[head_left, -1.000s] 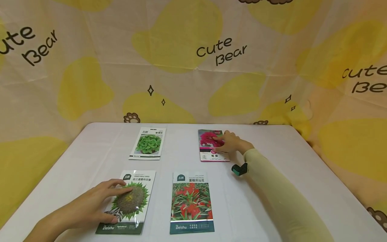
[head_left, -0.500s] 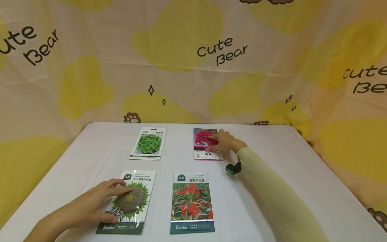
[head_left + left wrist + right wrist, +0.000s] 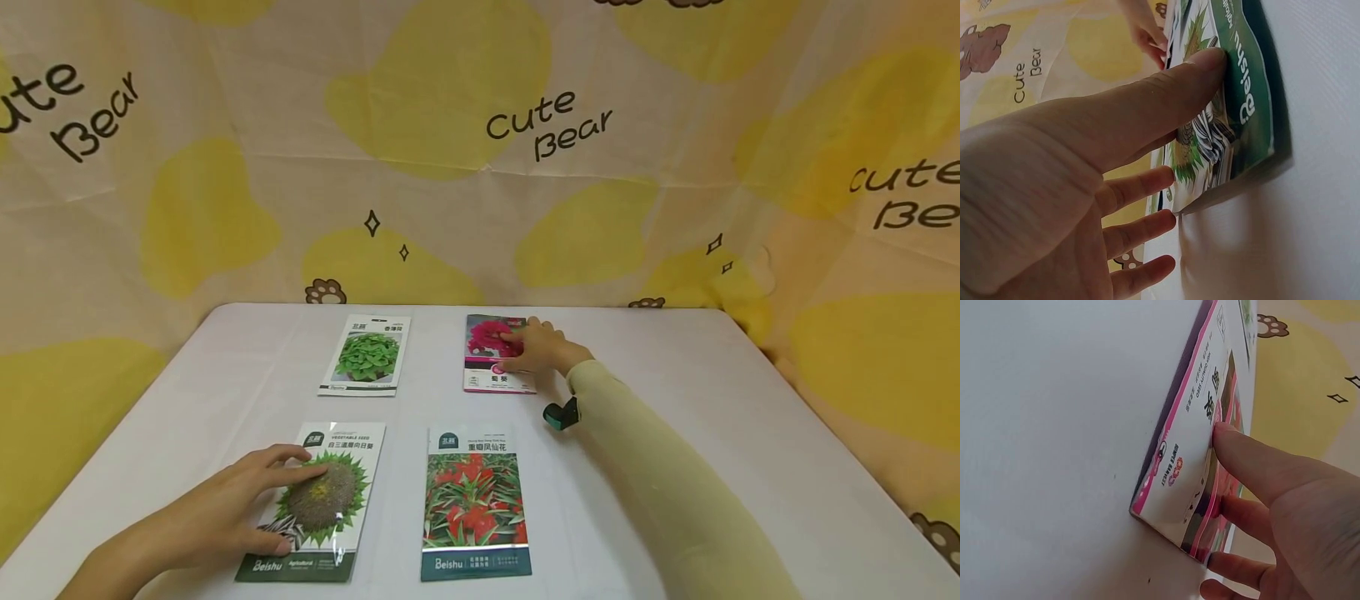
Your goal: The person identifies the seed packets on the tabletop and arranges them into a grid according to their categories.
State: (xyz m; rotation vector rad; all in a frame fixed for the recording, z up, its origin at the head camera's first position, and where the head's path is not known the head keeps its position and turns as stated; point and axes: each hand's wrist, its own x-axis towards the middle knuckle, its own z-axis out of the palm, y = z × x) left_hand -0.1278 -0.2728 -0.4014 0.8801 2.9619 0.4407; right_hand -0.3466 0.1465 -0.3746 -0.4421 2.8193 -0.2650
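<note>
In the head view my left hand [image 3: 217, 512] rests on the sunflower seed packet [image 3: 345, 500] at the front left. Its thumb [image 3: 1200, 72] and index finger touch the front, while the other fingers spread past the packet's edge in the left wrist view. Farther back, my right hand [image 3: 546, 346] lies over the right side of a hollyhock-like seed packet [image 3: 483, 379] with a magenta flower picture. The right wrist view has the thumb [image 3: 1235, 440] and index fingertip on this packet's face, with other fingers extended along its edge. The packet lies face up.
A seed packet with green leaves [image 3: 367, 358] lies at the back left. Another, with red flowers [image 3: 476, 508], is at the front centre. All lie on a white table [image 3: 637, 533], backed by a yellow-patterned cloth [image 3: 450, 108].
The magenta-flower packet has slid left across the back of the table under my right hand, nearer the green-leaf packet. My left hand stays in place on the sunflower packet.
</note>
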